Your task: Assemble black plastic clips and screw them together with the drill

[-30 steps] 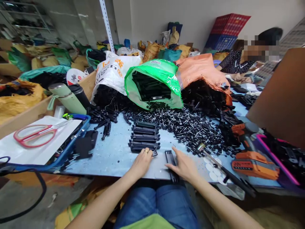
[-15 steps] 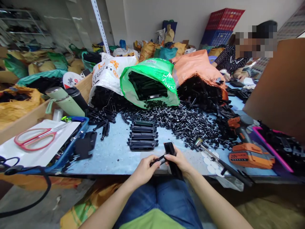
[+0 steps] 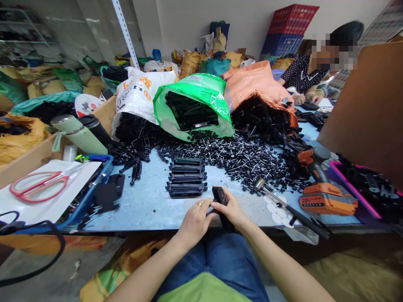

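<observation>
My right hand is wrapped round a long black plastic part, held tilted at the table's front edge. My left hand, with a ring on one finger, is pinched against the side of that part. Between its fingers a slim dark piece shows only in part. Beyond my hands lies a neat stack of black plastic assemblies in a row. Behind it spreads a heap of small black pieces with metal pins.
A hammer and an orange cordless drill lie at right, near white discs. Red scissors rest on a blue tray at left. Open sacks of black parts line the back. A co-worker sits at far right.
My left hand has turned over and moved in against the long black part, covering most of the slim piece. The view has shifted slightly, so the table things appear a little further left.
</observation>
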`<action>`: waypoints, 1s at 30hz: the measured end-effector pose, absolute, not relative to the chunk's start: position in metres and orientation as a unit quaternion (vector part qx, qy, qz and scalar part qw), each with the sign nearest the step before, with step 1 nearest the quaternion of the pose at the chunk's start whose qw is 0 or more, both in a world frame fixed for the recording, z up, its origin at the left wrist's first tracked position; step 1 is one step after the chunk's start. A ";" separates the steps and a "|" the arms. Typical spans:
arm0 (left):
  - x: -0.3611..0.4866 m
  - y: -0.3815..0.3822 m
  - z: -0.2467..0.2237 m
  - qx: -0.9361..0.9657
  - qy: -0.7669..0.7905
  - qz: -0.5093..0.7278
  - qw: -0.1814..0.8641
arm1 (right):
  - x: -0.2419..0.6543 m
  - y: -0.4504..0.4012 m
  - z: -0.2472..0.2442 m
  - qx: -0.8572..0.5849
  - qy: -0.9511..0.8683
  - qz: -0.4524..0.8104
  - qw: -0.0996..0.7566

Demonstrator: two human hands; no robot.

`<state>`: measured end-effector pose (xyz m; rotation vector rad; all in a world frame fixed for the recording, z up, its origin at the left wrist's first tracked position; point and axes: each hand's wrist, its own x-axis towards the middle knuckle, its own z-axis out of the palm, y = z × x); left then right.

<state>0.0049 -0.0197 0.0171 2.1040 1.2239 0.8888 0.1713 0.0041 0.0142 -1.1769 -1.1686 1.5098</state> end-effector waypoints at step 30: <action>0.043 -0.027 -0.006 0.552 0.582 0.493 0.337 | 0.176 0.006 0.005 -0.464 -0.740 0.363 0.323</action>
